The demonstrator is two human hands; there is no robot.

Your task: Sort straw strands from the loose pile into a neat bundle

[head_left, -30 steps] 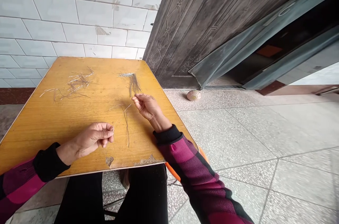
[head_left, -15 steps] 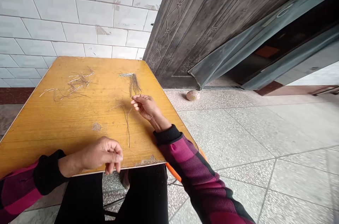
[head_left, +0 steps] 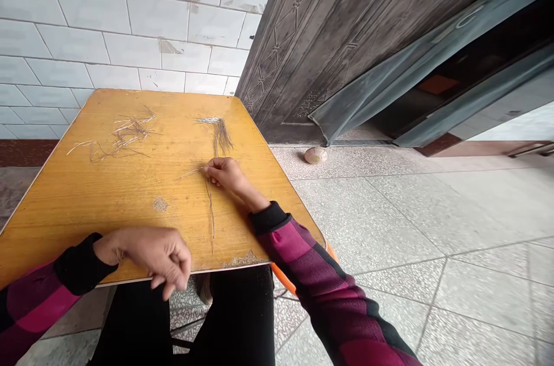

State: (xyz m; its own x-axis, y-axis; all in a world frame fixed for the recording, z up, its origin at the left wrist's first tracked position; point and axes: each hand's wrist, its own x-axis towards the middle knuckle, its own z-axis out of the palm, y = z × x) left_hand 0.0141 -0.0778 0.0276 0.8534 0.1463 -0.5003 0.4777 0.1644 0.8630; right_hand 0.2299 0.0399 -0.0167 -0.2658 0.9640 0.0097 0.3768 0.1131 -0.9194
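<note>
Thin bent wires [head_left: 210, 204] lie on the wooden table [head_left: 108, 193], one leg to the left and the longer leg towards the front edge. At their bend, my right hand [head_left: 225, 174] is closed in a pinch on them. My left hand [head_left: 167, 256] hangs over the front edge with curled fingers, and no object shows in it. Behind my right hand lies a neat bundle of bent wires [head_left: 221, 132], silvery and twisted at one end, with loose dark strands. Farther left is a tangled pile of similar wires [head_left: 130, 134].
A white tiled wall [head_left: 130, 54] stands behind the table, with a dark carved door [head_left: 294, 77] to the right. A pale ball [head_left: 315, 155] lies on the floor by the doorway. Part of an orange seat [head_left: 283, 279] shows under my right arm.
My right hand has moved left and slightly nearer, from beside the wire bundle to the bend of the loose wires. My left hand has shifted slightly left and turned downward.
</note>
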